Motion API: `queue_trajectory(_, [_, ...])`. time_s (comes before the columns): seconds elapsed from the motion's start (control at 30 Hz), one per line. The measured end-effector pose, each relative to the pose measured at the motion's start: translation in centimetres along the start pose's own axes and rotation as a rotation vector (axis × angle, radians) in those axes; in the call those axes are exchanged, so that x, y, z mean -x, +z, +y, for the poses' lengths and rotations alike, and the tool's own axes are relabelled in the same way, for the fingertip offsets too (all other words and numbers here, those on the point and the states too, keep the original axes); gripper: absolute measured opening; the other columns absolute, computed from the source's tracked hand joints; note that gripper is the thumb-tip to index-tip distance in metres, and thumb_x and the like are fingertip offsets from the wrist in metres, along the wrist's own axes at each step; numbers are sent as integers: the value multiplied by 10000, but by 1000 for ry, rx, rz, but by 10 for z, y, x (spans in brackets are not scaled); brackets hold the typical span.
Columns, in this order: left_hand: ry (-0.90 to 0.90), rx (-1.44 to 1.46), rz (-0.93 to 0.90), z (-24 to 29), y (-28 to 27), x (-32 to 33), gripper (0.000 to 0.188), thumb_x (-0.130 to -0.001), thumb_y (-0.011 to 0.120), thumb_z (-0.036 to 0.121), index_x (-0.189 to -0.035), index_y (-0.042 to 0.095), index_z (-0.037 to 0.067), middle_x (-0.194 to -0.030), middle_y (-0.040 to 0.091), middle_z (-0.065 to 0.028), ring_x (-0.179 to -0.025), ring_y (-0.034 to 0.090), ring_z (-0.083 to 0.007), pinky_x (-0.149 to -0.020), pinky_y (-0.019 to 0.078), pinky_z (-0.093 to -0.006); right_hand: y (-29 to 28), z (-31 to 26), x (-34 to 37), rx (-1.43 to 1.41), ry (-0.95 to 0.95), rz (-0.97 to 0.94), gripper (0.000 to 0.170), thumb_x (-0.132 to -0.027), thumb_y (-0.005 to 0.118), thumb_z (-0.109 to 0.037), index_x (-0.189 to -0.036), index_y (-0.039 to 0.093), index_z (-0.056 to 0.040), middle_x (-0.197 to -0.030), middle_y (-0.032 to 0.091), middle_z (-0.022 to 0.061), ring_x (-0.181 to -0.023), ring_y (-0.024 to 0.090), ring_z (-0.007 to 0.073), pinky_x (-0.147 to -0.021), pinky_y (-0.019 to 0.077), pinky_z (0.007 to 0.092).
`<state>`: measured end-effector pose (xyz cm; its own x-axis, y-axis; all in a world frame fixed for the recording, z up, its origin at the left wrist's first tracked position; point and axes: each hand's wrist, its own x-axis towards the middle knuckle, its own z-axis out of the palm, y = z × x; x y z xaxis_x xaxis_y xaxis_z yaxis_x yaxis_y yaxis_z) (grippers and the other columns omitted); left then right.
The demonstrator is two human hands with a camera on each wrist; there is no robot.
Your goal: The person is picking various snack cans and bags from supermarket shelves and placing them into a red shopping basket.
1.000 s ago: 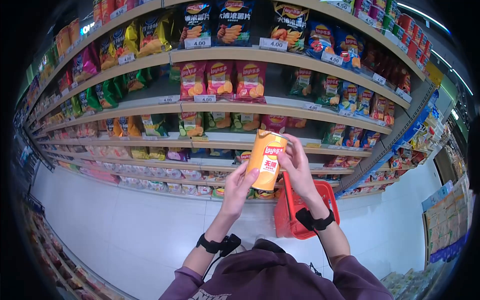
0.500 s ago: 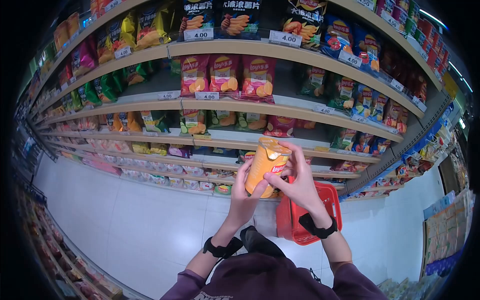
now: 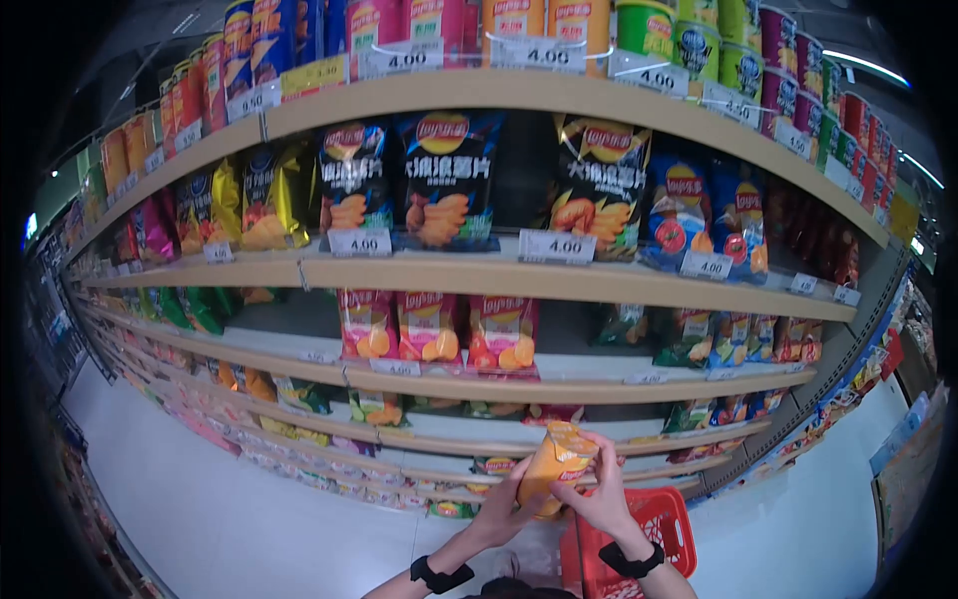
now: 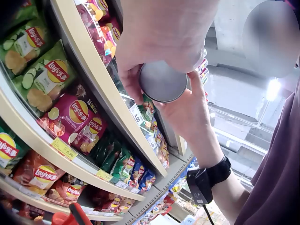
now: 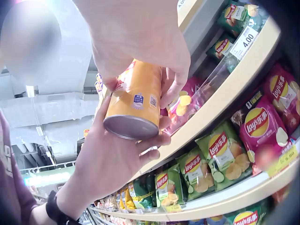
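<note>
Both hands hold an orange Lay's chip can in front of the shelves, tilted so its top leans away from the body. My left hand grips the can low on its left side. Around its upper right side curl the fingers of my right hand, thumb on the front. In the left wrist view the can's round grey metal base shows between the two hands. A small printed code near the base is visible in the right wrist view, where left-hand fingers wrap under the base.
A red shopping basket stands on the floor below the right hand. Shelves carry bags of chips, with price tags along the edges. More orange cans stand on the top shelf.
The head view has tilted up, bringing the top-shelf cans into sight. Between the hands the can has turned and tipped, so its front label shows less than before. Both hands keep hold of it.
</note>
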<state>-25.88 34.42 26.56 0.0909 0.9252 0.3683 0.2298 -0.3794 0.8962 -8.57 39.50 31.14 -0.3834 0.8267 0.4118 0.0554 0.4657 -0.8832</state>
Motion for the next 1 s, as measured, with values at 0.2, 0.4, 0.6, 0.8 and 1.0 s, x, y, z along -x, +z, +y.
queue_trajectory(0.2, [132,-44,-38,-22,-19,-41,446,-936,572,144,-1321,428,-28,-1017,661,-159,-848,681,-202,-771,521,-306,-35,-33,-61,82,-239,63,809,-696,838,-203,-1321,360,-16,-1234,516,159,-1116,573,239,-951,464,371])
queue_trajectory(0.4, [135,-35,-63,-5,-41,-66,333,-923,602,149,-1211,558,-11,-1064,649,-122,-854,660,-160,-732,528,-279,-72,-145,-134,388,-710,119,823,-655,851,-194,-1312,383,-28,-1224,502,147,-1097,579,235,-910,488,350])
queue_trajectory(0.6, [98,-74,-60,-9,-59,-69,258,-918,600,131,-1139,619,0,-1043,675,-108,-850,678,-132,-772,526,-266,-84,-259,-208,429,-910,185,744,-695,781,-122,-1320,384,-53,-1140,581,134,-1027,628,206,-879,512,333])
queue_trajectory(0.8, [75,22,-101,-30,-64,-67,212,-862,619,85,-1058,663,19,-971,692,-97,-839,681,-156,-758,535,-271,-113,-367,-297,518,-1003,349,709,-803,731,-301,-1330,359,-6,-1125,598,160,-992,646,213,-793,555,318])
queue_trajectory(1.0, [60,67,-125,-28,-67,-55,175,-933,598,128,-1055,639,9,-1002,655,-63,-830,614,-102,-715,497,-250,-143,-416,-392,728,-780,523,869,-743,749,-501,-1331,371,17,-1116,603,170,-1031,608,200,-817,511,320])
